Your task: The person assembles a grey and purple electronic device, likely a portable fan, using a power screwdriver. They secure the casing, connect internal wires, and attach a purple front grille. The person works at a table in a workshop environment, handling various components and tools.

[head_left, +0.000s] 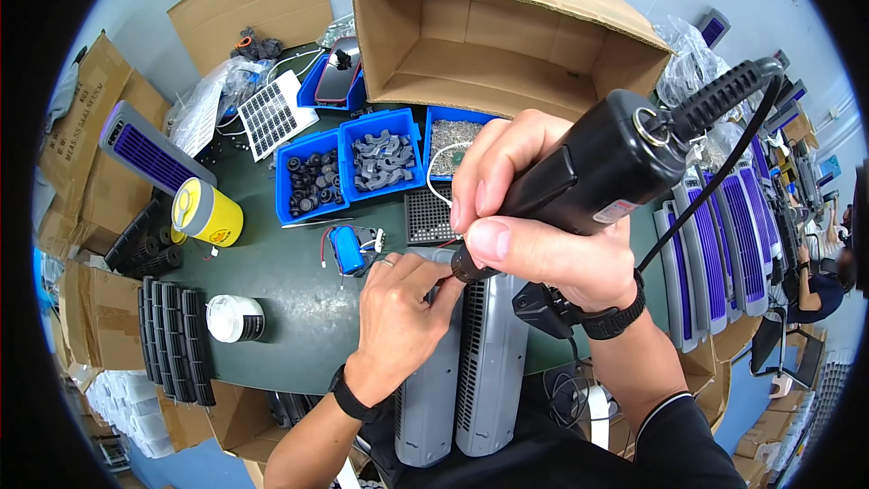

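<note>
My right hand (579,263) is wrapped round a black electric screwdriver (602,158), with its cord running off the back end. The screwdriver's nose points down and left toward the far end of two long grey plastic housing halves (426,403), which lie side by side in front of me. At that end my left hand (398,312) has its thumb and fingers pinched together beside the screwdriver's nose. Whatever those fingers hold, and the bit's tip, are hidden. Just beyond the left hand lies a blue battery pack (347,249) with wires.
Blue bins (310,179) hold black knobs, grey clips and screws. A large open carton (489,63) stands behind them. To the left are a yellow cup (217,214), a white jar (237,319) and black rollers (174,344). Purple-grilled units (715,254) line the right side.
</note>
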Demonstrator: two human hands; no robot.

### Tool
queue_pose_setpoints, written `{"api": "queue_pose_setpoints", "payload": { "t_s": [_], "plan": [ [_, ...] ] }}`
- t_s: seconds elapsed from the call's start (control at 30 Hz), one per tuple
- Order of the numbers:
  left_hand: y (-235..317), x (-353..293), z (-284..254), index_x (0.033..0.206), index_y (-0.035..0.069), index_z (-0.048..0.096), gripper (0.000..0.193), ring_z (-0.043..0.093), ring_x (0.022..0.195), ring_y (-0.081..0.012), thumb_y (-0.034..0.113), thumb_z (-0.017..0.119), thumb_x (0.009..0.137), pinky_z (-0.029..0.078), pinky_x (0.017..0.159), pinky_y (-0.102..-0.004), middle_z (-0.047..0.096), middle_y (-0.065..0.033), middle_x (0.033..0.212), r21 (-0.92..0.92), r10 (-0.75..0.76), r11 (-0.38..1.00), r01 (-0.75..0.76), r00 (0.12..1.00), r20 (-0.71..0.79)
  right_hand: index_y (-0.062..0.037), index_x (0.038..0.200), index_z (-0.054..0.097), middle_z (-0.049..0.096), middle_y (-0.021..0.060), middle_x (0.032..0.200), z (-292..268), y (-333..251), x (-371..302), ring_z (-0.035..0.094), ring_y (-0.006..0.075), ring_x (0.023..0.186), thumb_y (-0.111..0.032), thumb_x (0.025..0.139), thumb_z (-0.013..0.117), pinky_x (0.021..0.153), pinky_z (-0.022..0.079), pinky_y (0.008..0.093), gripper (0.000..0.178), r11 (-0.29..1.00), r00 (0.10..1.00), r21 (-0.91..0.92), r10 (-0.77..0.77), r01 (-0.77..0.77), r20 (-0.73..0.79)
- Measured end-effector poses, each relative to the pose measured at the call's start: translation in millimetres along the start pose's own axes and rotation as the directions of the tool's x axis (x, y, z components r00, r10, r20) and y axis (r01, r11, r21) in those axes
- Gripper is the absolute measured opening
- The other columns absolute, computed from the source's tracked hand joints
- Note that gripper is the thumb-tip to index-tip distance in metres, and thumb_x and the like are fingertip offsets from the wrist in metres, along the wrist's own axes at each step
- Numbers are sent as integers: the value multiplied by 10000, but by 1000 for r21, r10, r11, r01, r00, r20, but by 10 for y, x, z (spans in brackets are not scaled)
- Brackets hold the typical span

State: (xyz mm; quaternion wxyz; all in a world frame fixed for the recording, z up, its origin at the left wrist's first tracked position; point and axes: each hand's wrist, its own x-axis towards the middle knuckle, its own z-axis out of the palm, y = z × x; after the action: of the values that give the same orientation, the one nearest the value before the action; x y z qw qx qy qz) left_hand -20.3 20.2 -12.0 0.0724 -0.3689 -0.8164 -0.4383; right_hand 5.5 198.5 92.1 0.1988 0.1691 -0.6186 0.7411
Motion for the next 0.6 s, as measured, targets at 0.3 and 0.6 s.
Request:
{"api": "queue_pose_setpoints", "payload": {
  "t_s": [0.3, 0.6],
  "plan": [
    [22, 41, 9, 858, 50, 734, 115, 594, 754, -283, 78, 833, 808, 438, 704, -404, 662, -69, 807, -8, 56, 998, -56, 998, -21, -47, 869, 605, 664, 127, 857, 11, -45, -38, 657, 192, 814, -68, 789, 810, 758, 525, 323, 221, 1000, 999, 8, 29, -29, -26],
    [95, 64, 9, 833, 52, 651, 139, 578, 802, -302, 75, 788, 831, 418, 750, -430, 604, -76, 818, 92, 147, 984, -153, 987, 68, -31, 862, 617, 671, 129, 841, 2, -94, -60, 653, 181, 796, -30, 780, 789, 736, 516, 315, 191, 998, 998, -46, 44, -46, -41]
  ]
}}
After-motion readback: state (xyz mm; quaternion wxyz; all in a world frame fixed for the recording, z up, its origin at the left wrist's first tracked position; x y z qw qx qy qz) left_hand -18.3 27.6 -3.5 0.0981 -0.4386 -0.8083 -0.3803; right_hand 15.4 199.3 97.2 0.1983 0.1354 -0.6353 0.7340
